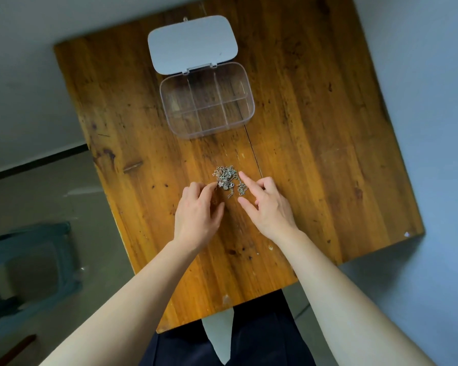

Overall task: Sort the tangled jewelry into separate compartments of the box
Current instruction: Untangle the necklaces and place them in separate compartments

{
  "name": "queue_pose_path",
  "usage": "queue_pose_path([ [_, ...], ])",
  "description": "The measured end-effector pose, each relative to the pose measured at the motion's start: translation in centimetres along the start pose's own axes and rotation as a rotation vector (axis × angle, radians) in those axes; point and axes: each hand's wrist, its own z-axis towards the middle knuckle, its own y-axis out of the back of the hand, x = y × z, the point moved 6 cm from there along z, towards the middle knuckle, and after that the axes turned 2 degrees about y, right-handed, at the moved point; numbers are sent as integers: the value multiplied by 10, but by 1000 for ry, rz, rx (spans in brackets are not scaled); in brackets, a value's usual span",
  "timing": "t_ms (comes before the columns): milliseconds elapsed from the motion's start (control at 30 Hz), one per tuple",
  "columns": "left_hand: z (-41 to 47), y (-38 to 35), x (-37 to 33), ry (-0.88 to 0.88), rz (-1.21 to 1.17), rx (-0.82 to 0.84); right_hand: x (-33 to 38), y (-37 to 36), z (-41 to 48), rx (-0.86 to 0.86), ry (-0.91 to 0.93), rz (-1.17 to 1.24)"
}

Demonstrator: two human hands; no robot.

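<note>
A tangled heap of silver chains and small charms, the jewelry, lies on the wooden table just beyond my fingers. My left hand has its fingertips pinched at the heap's left edge, seemingly on a thin chain strand. My right hand rests its forefinger on the heap's right side, thumb spread apart, gripping nothing. Farther away stands the clear plastic box with several empty compartments, its white lid lying open behind it.
The table ends close to my body at the bottom and drops off on the left and right. A dark blue stool stands on the floor to the left.
</note>
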Motion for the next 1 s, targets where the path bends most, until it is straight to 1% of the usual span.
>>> queue_pose_path([
  [100, 2, 2, -5, -1, 93, -46, 1, 2, 2, -15, 55, -57],
  [167, 7, 5, -13, 22, 113, -74, 1, 4, -1, -50, 75, 29],
  [233, 12, 6, -21, 20, 117, -75, -1, 5, -3, -99, 52, 171],
  [300, 16, 5, -28, -7, 131, -53, -5, 5, -5, -133, -11, 243],
  [367, 18, 3, -32, -47, 145, -53, -8, 5, -6, -154, -47, 246],
  [433, 18, 1, -32, -67, 139, -64, -8, 4, -7, -152, -46, 209],
  [533, 16, 2, -30, -32, 50, -47, -10, 5, -8, -144, -69, 209],
  [633, 12, 7, -20, 91, -159, -34, -12, 9, -7, -145, -136, 308],
  [700, 10, 13, -10, 201, -346, -51, -12, 14, -8, -157, -185, 370],
  [767, 5, 18, 1, 361, -596, -36, -11, 21, -10, -193, -221, 443],
  [800, 3, 19, 7, 453, -757, -12, -9, 26, -11, -216, -226, 478],
  [867, -3, 22, 15, 609, -1074, 43, -5, 35, -10, -257, -196, 499],
  [933, -7, 28, 22, 679, -1306, 66, 0, 43, -8, -283, -159, 482],
  [1000, -8, 31, 27, 732, -1527, 63, 5, 46, -4, -273, -166, 563],
])
